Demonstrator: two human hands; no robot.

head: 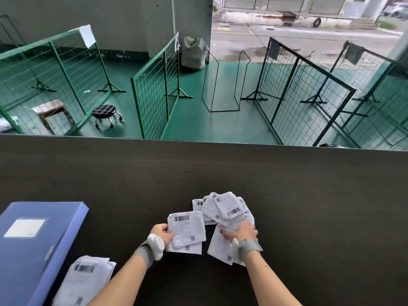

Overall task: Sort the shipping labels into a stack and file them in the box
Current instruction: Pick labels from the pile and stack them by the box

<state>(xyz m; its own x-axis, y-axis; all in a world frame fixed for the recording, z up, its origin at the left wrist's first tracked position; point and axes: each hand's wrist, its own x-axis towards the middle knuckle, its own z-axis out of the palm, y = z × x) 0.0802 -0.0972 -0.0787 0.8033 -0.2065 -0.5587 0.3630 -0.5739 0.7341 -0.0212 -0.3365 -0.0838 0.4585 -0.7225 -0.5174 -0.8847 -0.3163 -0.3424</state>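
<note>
Hands: left [163, 234] grips small label stack [186, 233]; right [244, 231] (blurred) rests on loose labels [225, 208], grip unclear.

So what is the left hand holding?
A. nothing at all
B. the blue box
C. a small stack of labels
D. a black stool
C: the left hand grips a small stack of labels by its edge, while the blue box lies closed off to the left, untouched.
</note>
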